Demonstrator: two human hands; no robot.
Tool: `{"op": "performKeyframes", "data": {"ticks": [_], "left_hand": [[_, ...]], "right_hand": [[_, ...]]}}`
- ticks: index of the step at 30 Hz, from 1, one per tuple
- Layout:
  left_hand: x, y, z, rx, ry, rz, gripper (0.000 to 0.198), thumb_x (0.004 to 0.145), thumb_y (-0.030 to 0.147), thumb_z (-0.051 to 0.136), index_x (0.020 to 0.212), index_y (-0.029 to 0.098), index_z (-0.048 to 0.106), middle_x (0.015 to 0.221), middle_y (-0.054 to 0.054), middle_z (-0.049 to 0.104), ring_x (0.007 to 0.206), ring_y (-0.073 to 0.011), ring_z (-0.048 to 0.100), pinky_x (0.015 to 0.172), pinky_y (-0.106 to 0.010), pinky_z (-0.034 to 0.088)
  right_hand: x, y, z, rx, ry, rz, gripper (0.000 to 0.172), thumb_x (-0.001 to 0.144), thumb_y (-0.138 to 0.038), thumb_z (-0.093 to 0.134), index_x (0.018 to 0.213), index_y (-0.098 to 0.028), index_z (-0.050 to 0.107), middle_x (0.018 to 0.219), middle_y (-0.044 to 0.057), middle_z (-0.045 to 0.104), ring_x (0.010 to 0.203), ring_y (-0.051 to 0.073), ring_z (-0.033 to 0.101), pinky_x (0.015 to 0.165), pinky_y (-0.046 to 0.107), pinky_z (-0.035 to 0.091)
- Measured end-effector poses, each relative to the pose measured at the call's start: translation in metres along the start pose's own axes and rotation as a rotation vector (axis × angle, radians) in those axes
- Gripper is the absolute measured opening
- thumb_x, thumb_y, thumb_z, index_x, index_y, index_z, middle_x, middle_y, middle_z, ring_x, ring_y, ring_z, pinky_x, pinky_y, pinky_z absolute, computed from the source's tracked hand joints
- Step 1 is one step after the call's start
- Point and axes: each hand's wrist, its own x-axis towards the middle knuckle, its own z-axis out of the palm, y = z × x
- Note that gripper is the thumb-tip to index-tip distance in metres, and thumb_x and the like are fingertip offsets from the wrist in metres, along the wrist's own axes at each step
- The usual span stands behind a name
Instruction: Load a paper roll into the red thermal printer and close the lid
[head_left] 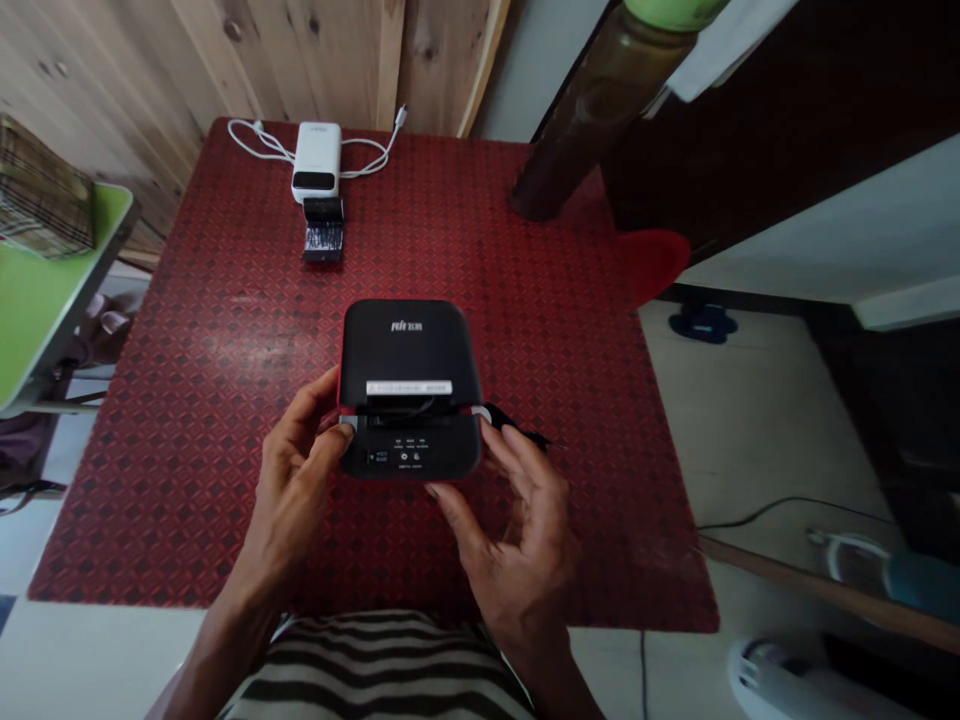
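Observation:
A boxy black device (409, 350) with red edging, a lid marked with white lettering and a slot across it is between my hands over the table. My left hand (300, 465) grips its left side, the thumb on the grey corner by the control panel (409, 455). At the right side my right hand (517, 510) has its fingertips against the edge, with the thumb by the front edge. Something pale, with a dark strap or cord (525, 428), shows behind the right fingers. What lies under the device is hidden.
Farther back on the red patterned table (247, 500) are a white power bank (316, 160) with a cable and a small open black packet (324, 232). A tall brown bottle (600, 100) with a green lid stands back right. To the left is a green table (45, 300).

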Motion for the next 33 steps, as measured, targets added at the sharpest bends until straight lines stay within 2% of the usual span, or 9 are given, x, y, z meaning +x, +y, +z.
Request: {"op": "performKeyframes", "data": {"ticks": [5,9,13,15,18,21,23,28,33], "left_hand": [[0.0,-0.003,-0.001,-0.014,-0.015,0.026,0.055,0.099,0.035,0.079,0.153,0.028,0.076,0.151,-0.008,0.08,0.139,-0.0324,0.076,0.117,-0.046,0.062],[-0.002,-0.004,-0.002,-0.012,-0.02,0.041,0.052,0.102,0.037,0.077,0.153,0.03,0.075,0.155,-0.007,0.078,0.142,-0.0324,0.074,0.119,-0.045,0.061],[-0.001,-0.009,-0.006,-0.024,-0.059,0.069,0.056,0.102,0.043,0.079,0.156,0.029,0.072,0.154,-0.007,0.078,0.141,-0.0332,0.075,0.114,-0.046,0.063],[0.001,-0.014,-0.008,-0.018,-0.081,0.106,0.059,0.102,0.047,0.08,0.158,0.029,0.071,0.156,-0.008,0.077,0.145,-0.0351,0.072,0.11,-0.046,0.065],[0.004,-0.019,-0.011,-0.002,-0.098,0.169,0.06,0.102,0.05,0.079,0.157,0.028,0.07,0.159,-0.009,0.075,0.154,-0.0373,0.066,0.108,-0.047,0.065],[0.006,-0.022,-0.012,0.004,-0.108,0.193,0.058,0.103,0.051,0.078,0.155,0.027,0.069,0.158,-0.01,0.075,0.154,-0.0371,0.065,0.111,-0.049,0.064],[0.007,-0.023,-0.013,0.004,-0.118,0.19,0.058,0.104,0.052,0.077,0.156,0.027,0.068,0.157,-0.01,0.075,0.149,-0.0362,0.069,0.112,-0.05,0.063],[0.008,-0.024,-0.013,-0.007,-0.127,0.191,0.06,0.104,0.053,0.076,0.157,0.026,0.067,0.156,-0.011,0.075,0.143,-0.0357,0.073,0.113,-0.051,0.062],[0.008,-0.024,-0.013,-0.022,-0.126,0.198,0.059,0.104,0.052,0.078,0.155,0.026,0.068,0.156,-0.012,0.074,0.141,-0.0344,0.074,0.118,-0.051,0.06]], "right_hand": [[0.001,-0.001,-0.001,-0.002,0.003,-0.004,0.068,0.103,-0.036,0.088,0.162,-0.026,0.058,0.144,0.014,0.083,0.128,0.03,0.085,0.105,0.046,0.075],[0.015,-0.002,-0.018,-0.01,-0.079,-0.021,0.058,0.106,-0.043,0.083,0.157,-0.024,0.063,0.14,0.014,0.085,0.123,0.03,0.086,0.101,0.046,0.076],[0.055,-0.006,-0.032,-0.092,-0.138,-0.173,0.033,0.114,-0.022,0.068,0.145,-0.028,0.073,0.133,0.008,0.088,0.12,0.026,0.086,0.105,0.046,0.074],[0.081,-0.008,-0.027,-0.104,-0.219,-0.282,0.034,0.114,-0.013,0.062,0.138,-0.031,0.078,0.129,0.005,0.089,0.119,0.024,0.086,0.108,0.048,0.072],[0.117,-0.014,-0.003,-0.121,-0.485,-0.399,0.036,0.112,-0.007,0.06,0.13,-0.029,0.082,0.129,0.005,0.088,0.12,0.025,0.083,0.109,0.05,0.07],[0.14,-0.024,0.025,-0.274,-0.748,-0.411,0.03,0.108,-0.002,0.061,0.116,-0.022,0.082,0.122,0.009,0.088,0.116,0.027,0.082,0.107,0.046,0.067],[0.148,-0.031,0.041,-0.397,-0.846,-0.401,0.029,0.106,0.001,0.06,0.112,-0.018,0.081,0.115,0.012,0.087,0.109,0.028,0.082,0.101,0.043,0.066],[0.153,-0.036,0.057,-0.521,-0.902,-0.404,0.032,0.104,0.003,0.059,0.117,-0.016,0.081,0.116,0.014,0.086,0.102,0.028,0.083,0.091,0.04,0.064],[0.152,-0.043,0.046,-0.57,-0.838,-0.476,0.024,0.106,-0.003,0.063,0.117,-0.016,0.079,0.113,0.014,0.085,0.103,0.03,0.081,0.088,0.041,0.063]]}}
